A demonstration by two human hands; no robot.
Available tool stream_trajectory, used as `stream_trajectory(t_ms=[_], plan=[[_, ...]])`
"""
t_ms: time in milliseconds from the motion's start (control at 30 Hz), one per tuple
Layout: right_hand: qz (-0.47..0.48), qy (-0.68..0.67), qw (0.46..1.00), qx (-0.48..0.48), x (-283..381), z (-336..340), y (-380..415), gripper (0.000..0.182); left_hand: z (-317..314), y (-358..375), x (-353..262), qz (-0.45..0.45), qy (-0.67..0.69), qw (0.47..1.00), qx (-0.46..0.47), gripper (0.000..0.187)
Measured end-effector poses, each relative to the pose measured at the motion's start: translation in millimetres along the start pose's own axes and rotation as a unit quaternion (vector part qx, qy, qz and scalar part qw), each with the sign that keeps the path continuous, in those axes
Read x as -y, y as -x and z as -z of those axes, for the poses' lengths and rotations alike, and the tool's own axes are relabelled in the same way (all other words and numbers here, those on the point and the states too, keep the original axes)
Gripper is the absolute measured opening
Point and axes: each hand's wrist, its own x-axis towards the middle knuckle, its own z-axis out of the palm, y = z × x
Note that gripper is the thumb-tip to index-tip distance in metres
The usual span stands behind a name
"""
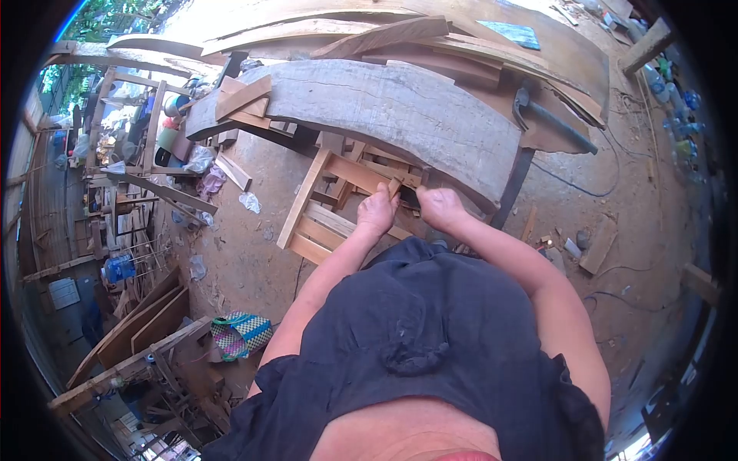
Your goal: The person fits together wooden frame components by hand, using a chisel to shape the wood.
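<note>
My left hand (pixel 375 210) is closed around a small piece of wood (pixel 394 187), whose end sticks up past the fingers. Close beside it on the right, my right hand (pixel 440 206) forms a fist; what it grips, if anything, is hidden. Both hands are over a slatted wooden frame (pixel 305 198), which leans below the thick curved plank (pixel 392 104). A hammer (pixel 557 127) with a long handle lies at the plank's right end, out of both hands' grasp.
Long boards (pixel 307 31) are stacked behind the plank. Short wood offcuts (pixel 244 96) rest on its left end. A loose block (pixel 600 244) and a cable (pixel 573 183) lie on the dirt floor at right. A woven basket (pixel 240 335) and scrap wood are at lower left.
</note>
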Motion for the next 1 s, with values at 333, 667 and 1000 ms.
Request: stream_trajectory(t_ms=[333, 667, 1000], plan=[[0.015, -0.007, 1.0, -0.002, -4.3, 5.9, 9.7, 0.017, -4.0, 0.9, 0.9, 0.026, 0.005, 0.999, -0.017, 0.035], [0.025, -0.017, 0.999, -0.01, 10.5, -9.4, -43.9, 0.015, -0.2, 0.8, -1.0, 0.031, 0.005, 0.999, -0.007, 0.036], [-0.005, 0.009, 0.999, 0.04, -12.8, 17.3, 31.4, 0.015, -0.7, 1.2, 1.0, 0.031, 0.013, 0.999, -0.012, 0.036]])
